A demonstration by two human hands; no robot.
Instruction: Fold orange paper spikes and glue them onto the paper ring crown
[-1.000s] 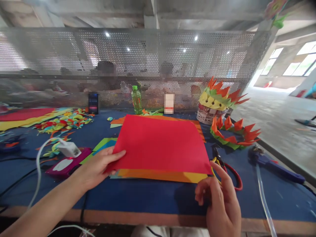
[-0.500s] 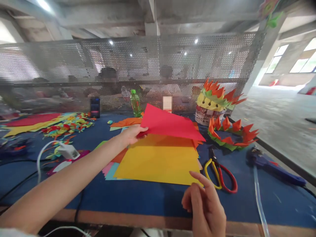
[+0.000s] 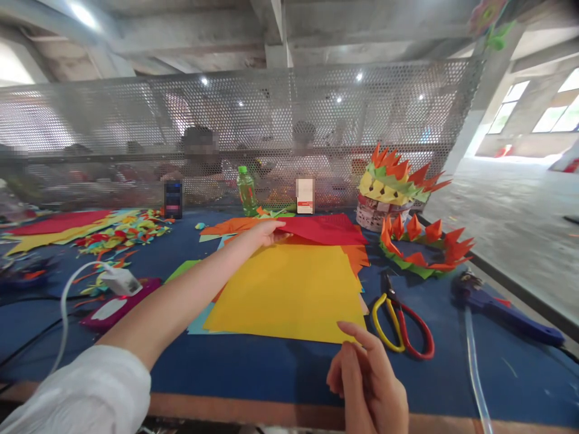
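Observation:
My left hand (image 3: 271,232) reaches across the table and grips the left edge of a red sheet of paper (image 3: 321,229), low over the far part of the paper stack. A yellow sheet of paper (image 3: 289,292) lies on top of that stack, with orange paper (image 3: 357,260) and light blue paper (image 3: 203,322) poking out beneath. Near the yellow sheet's front right corner, my right hand (image 3: 368,380) is held with its index finger stretched out and the others curled, holding nothing. Scissors (image 3: 402,322) with one yellow and one red handle lie right of the sheet.
An orange and green paper crown (image 3: 423,262) and a taller crown (image 3: 393,184) on a roll stand right. A glue gun (image 3: 506,310) lies at far right. Paper scraps (image 3: 129,232), a white plug (image 3: 121,281) and a purple object (image 3: 113,307) are left. A green bottle (image 3: 246,191) stands behind.
My left hand has moved forward and slightly right, lowering the red sheet from a raised tilt to nearly flat at the back of the stack. My right hand has barely shifted.

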